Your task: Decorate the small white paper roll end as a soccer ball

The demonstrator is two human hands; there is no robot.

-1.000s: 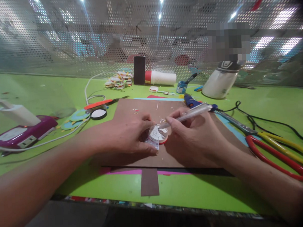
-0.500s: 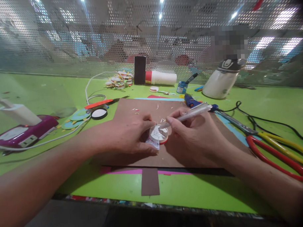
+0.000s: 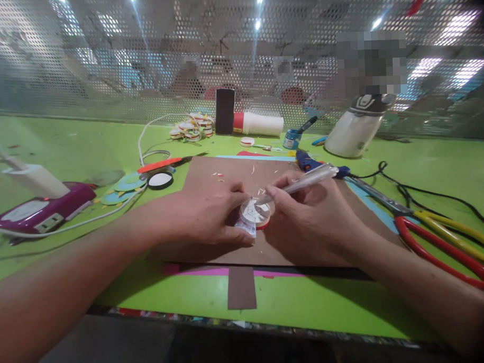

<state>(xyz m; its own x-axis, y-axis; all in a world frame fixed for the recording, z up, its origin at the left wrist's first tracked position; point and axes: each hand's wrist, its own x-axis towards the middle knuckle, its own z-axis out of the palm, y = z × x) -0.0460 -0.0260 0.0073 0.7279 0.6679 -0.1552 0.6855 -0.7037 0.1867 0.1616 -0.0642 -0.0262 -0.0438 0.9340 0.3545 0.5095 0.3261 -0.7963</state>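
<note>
At the far left of the green bench (image 3: 294, 301), flat pale-green rings with yellow tabs (image 3: 129, 182) are left lying beside a black-rimmed, white-faced round piece (image 3: 160, 180). Farther back, a pile of small white-and-red discs with yellow tabs (image 3: 190, 127) is gathered, apparently already worked. Near the centre, a clear printed plastic strip (image 3: 247, 230) is held down by the left hand (image 3: 207, 217), its grip spread between thumb and fingers. Beneath the strip, a round white disc with a red edge (image 3: 262, 218) is supported on a brown flat board (image 3: 210, 174). Dark lines are seen on its face, so this disc is judged partly worked; how much is left cannot be told. A slender translucent pen-like tool (image 3: 311, 179) is held in the narrow grip of the right hand (image 3: 306, 203), its tip brought to the disc.
</note>
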